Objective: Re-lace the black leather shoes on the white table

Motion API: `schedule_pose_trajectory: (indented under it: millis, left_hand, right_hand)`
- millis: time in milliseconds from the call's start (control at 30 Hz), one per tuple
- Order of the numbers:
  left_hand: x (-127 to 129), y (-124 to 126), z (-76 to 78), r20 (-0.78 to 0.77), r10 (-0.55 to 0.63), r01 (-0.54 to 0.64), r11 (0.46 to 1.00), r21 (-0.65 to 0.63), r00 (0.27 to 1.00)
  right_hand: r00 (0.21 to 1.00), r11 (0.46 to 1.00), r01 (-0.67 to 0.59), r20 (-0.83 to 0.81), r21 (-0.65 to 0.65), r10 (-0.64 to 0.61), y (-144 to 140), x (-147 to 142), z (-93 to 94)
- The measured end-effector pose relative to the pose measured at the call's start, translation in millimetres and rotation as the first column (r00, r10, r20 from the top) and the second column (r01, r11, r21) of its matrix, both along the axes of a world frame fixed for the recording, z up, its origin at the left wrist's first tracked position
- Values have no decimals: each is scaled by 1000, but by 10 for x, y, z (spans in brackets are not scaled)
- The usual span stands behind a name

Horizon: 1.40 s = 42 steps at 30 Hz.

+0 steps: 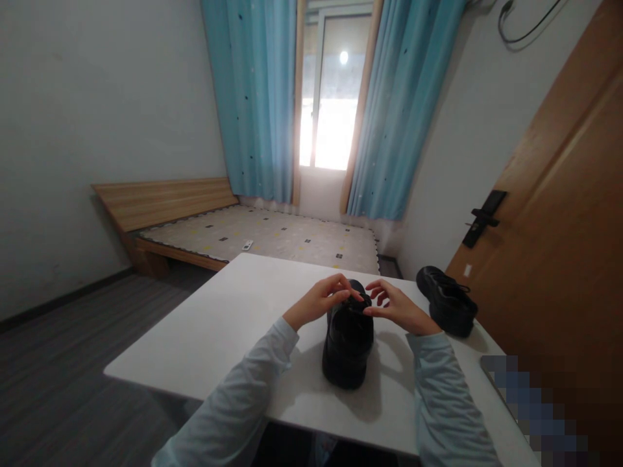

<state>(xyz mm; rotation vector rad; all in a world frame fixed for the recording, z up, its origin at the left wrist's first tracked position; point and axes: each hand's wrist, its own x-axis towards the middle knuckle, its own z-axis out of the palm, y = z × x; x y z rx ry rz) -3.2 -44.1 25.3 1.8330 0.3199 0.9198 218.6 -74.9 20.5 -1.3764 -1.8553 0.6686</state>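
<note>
**Shoe lies lengthwise between two hands, lower centre of frame**

Bed [272, 237] in the left-middle of the frame, low wooden frame, patterned mattress, well apart from the work. A small pale object lies on it; too small to tell what.

Surface [219, 324], white, fills the lower centre. Two pale-sleeved forearms come up from the bottom edge and converge.

Left hand [324, 299]: just left of centre, fingers curled, tips pinched down at the far end of the black shoe [348, 340]. Appears to grip something small there, probably lace or tongue; the dark detail is too fine to be sure.

The black shoe sits on the surface, upright on its sole, long axis running from bottom of frame toward top. One end points at the wearer, the other lies under both sets of fingertips. Which end is the toe I cannot tell.

Right hand [396, 308]: just right of centre, mirror of the left, thumb and forefinger narrowed at the same far end, other fingers spread loosely above. Both hands are about equally near; the contact point lies between them.

Second shoe [446, 301], black, laced, further right on the surface near the wooden door [559, 246], apart from both hands.
</note>
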Motion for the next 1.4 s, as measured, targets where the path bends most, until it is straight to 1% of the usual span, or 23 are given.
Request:
schedule_pose_trajectory:
  millis: [133,200,300,500,700,800,900,967,1067,1100,1133,1200,1233,1300,1333,1400]
  left_hand:
    - [-3,7,-14,38,-111,114,988,-104,993]
    - [-11,4,-12,50,-143,148,982,-121,988]
    - [-40,4,-5,31,-175,177,978,-111,984]
    - [-119,23,17,-116,-205,194,976,-96,972]
    - [-203,68,29,-284,-286,280,958,-63,915]
    - [-226,93,33,-322,-275,281,959,-27,906]
    - [-237,101,39,-342,-250,265,964,-3,906]
    - [-238,96,43,-346,-253,260,965,-27,903]
    - [-220,95,38,-313,-260,234,965,-120,913]
    - [-205,102,32,-290,-234,204,970,-132,928]
    - [-186,115,22,-261,-182,154,980,-124,948]
    - [-138,158,-10,-206,-1,-12,998,-58,979]
    - [-111,187,-34,-183,111,-116,993,-18,977]
    - [-60,252,-98,-175,313,-311,949,41,933]
    - [-37,283,-135,-184,389,-385,921,60,903]
    - [-1,331,-210,-217,464,-453,886,101,859]
  right_hand:
    - [1000,1000,2,-18,-24,-3,-10,-16,18]
    - [1000,1000,-8,-28,-22,7,-13,-19,26]
    - [999,999,-31,-27,-23,31,-16,-14,30]
    - [999,996,-50,-12,-69,49,-20,11,18]
    - [997,995,-70,7,-69,71,-9,15,-17]
    - [996,995,-85,10,-57,86,-7,-1,-34]
    - [997,996,-70,26,-55,72,-4,-13,-47]
    - [998,997,-57,26,-56,58,7,-11,-53]
    - [1000,997,-25,-16,-68,24,42,4,-60]
    - [999,998,-9,-42,-68,6,58,11,-64]
    - [997,998,11,-72,-63,-15,77,17,-68]
    - [989,997,63,-132,-41,-68,117,27,-83]
    - [983,995,94,-157,-28,-97,137,29,-93]
    - [971,990,139,-195,-12,-139,171,23,-117]
    - [967,989,145,-209,-11,-145,184,14,-130]
    - [962,990,137,-235,-26,-139,204,-14,-152]
